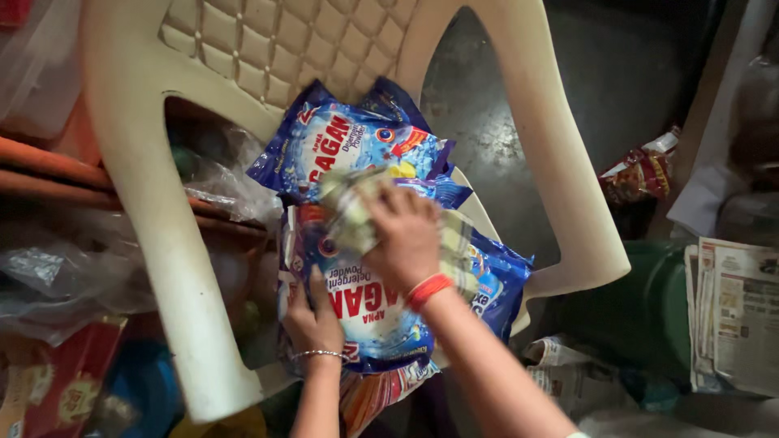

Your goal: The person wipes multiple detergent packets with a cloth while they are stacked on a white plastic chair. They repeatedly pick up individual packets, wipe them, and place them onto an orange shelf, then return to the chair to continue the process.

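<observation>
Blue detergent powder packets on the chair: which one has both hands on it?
The near detergent packet, under the left hand and right hand; the far packet lies untouched.

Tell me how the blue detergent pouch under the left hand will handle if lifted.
The blue detergent pouch is glossy film, so probably slippery. It looks filled and soft, so it would likely sag, not stay stiff. Lying flat on the plastic chair, it seems unlikely to roll.
</observation>
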